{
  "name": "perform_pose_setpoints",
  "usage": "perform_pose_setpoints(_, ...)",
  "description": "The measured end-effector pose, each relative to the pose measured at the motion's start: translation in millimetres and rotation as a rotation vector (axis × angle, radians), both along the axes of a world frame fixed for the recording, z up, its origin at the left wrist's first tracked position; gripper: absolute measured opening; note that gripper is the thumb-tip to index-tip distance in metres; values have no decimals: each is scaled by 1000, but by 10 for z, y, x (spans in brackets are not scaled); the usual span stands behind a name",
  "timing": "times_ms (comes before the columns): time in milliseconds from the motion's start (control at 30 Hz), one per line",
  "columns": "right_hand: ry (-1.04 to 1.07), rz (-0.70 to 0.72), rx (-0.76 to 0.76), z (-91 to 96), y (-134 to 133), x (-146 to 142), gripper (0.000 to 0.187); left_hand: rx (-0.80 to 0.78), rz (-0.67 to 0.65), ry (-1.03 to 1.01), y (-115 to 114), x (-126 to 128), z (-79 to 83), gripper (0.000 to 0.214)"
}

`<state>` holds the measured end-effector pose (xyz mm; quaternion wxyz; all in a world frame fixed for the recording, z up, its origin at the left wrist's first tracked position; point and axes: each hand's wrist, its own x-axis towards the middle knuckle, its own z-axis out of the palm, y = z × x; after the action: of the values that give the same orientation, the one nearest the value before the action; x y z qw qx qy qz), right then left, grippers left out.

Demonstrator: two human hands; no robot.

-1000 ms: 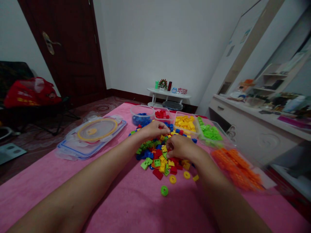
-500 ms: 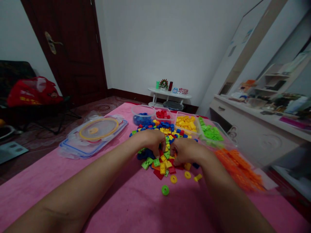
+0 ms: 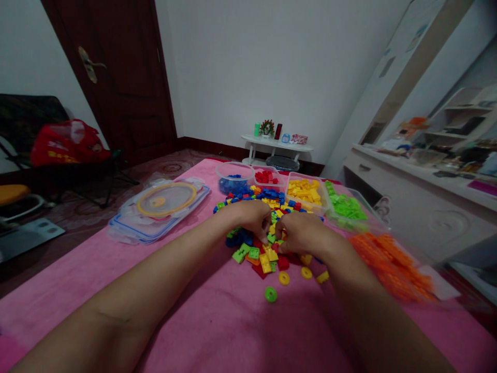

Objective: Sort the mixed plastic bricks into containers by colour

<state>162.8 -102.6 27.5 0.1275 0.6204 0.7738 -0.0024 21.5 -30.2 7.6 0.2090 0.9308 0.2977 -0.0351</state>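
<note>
Both of my hands reach into a mixed pile of toy building bricks (image 3: 241, 238) on a pink cloth (image 3: 217, 321). My left hand (image 3: 254, 216) bends down over the middle of the pile, its fingers drawn together near a yellow brick (image 3: 265, 263). Close by on the right, my right hand (image 3: 302, 231) has curled fingers among red and yellow pieces. Whatever either set of fingertips grips is hidden or too small to make out. In front of the pile lie a green ring (image 3: 271, 294) and a yellow ring (image 3: 283, 278).
Behind the pile stand clear tubs of blue (image 3: 234, 185), red (image 3: 267, 177) and yellow bricks (image 3: 305, 191). To the right are a green-brick tub (image 3: 347, 207) and an orange-brick container (image 3: 392, 264). Stacked clear lids (image 3: 165, 207) lie on the left.
The view has swung slightly, so the scene sits further right and a little higher. Both hands stay in the pile, with the fingers shifting slightly among the bricks.
</note>
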Motion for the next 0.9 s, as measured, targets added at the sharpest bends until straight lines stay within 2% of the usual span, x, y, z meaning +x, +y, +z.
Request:
perform_pose_setpoints(100, 29, -1, 54, 109, -91, -89, 14, -82, 11, -56, 85, -20, -69, 14)
perform_pose_setpoints(167, 161, 108, -22, 122, -180, -189, 15, -110, 37, -72, 113, -26, -98, 11)
perform_pose_setpoints(267, 339, 350, -220, -4, -320, -410, 29, -149, 76, -88, 101, -31, -86, 10)
perform_pose_setpoints(333, 358, 447, -294, -152, -394, -584, 39, -203, 73, -88, 76, -37, -56, 5)
perform_pose_setpoints(467, 270, 444, -305, -394, -464, -858, 54, -258, 76, -79, 57, -41, -22, 13)
perform_pose_setpoints(567, 223, 403, -288, -430, -480, -936, 59, -258, 87, -73, 55, -31, -25, 14)
perform_pose_setpoints(633, 225, 383, -295, -405, -485, -946, 55, -245, 95, -68, 41, -25, -21, 13)
perform_pose_setpoints(800, 305, 353, -349, -366, -464, -922, 22, -240, 94, -83, 7, -27, -6, 13)
perform_pose_setpoints(900, 348, 372, -367, -384, -443, -900, 14, -234, 78, -81, 21, -28, -26, 14)
